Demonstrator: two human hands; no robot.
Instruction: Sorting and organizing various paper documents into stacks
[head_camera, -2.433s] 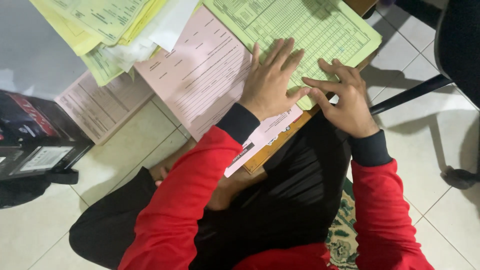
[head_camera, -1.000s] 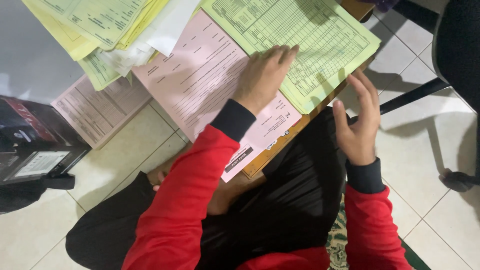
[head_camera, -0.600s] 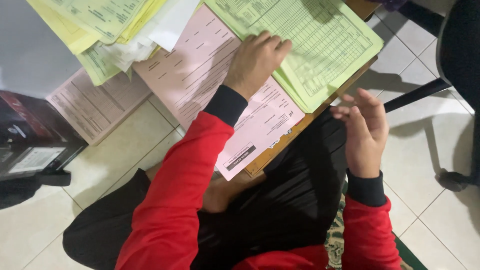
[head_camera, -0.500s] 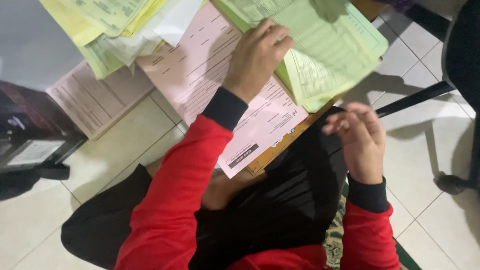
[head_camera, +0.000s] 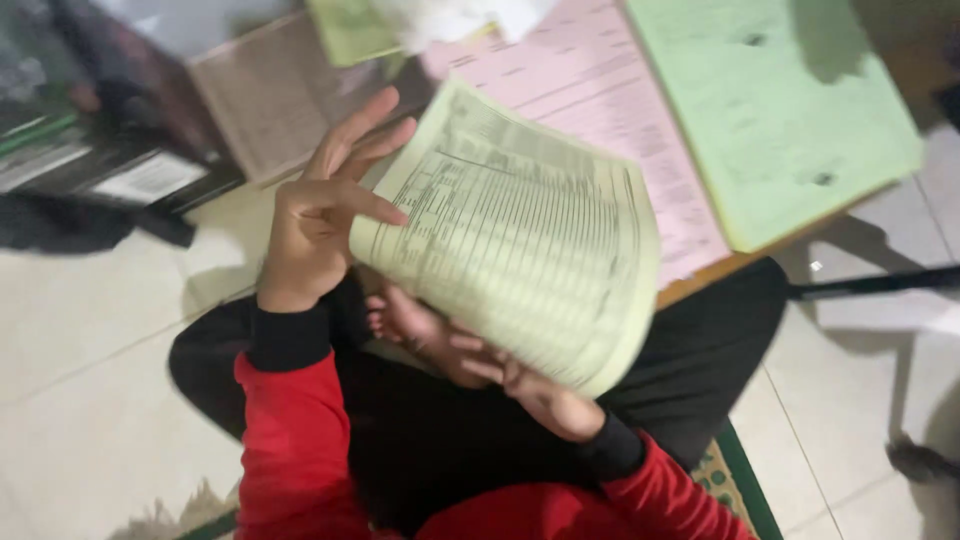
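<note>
The person sits on the floor with a stack of pale green ruled forms (head_camera: 520, 255) lifted clear of the worktop (head_camera: 700, 285) and held over their lap. The left hand (head_camera: 325, 205) grips the stack's left edge, thumb pinching the top sheet while the other fingers (head_camera: 365, 120) fan out loosely above it. The right hand (head_camera: 500, 375) is under the stack, supporting it from below; the sheets cover most of it, so I cannot tell how its fingers are set beyond a few tips showing at the lower edge.

Behind the lifted forms, a pink sheet (head_camera: 600, 70) lies flat on the worktop, and to its right a green folder (head_camera: 770, 100) lies partly over it. Farther left, a pinkish-brown printed form (head_camera: 270, 95) rests on the floor near a dark box (head_camera: 90, 130). A dark chair leg (head_camera: 870, 283) crosses the tiled floor (head_camera: 90, 360) at the right. A patterned rug's edge (head_camera: 735, 480) shows beneath the person's red sleeves.
</note>
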